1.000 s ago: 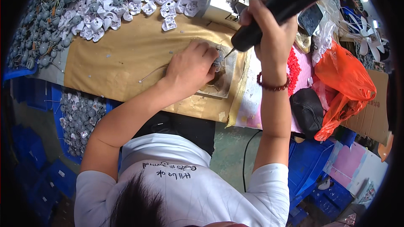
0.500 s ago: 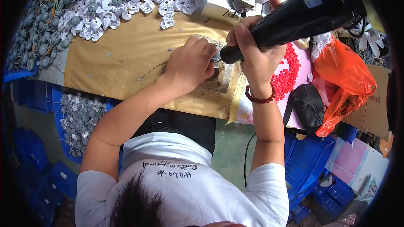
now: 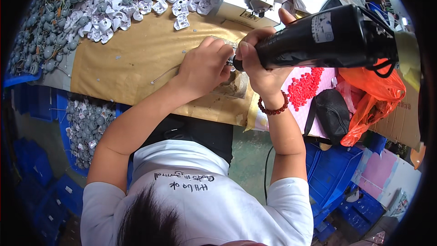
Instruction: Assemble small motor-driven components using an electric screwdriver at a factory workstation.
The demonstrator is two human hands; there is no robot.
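Black power driver (image 3: 314,41): wrapped by right grip (image 3: 265,70), two o'clock | Small grey part (image 3: 230,61): mostly hidden, pinched in left grip (image 3: 207,65), twelve o'clock, over tabletop (image 3: 127,70) | Change: driver nose (image 3: 238,63) has swung in beside left grip, apparently meeting the part

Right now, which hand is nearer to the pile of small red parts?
Right: the right hand, gripping the black tool, is just left of the red parts; the left hand is farther left, over the brown sheet.
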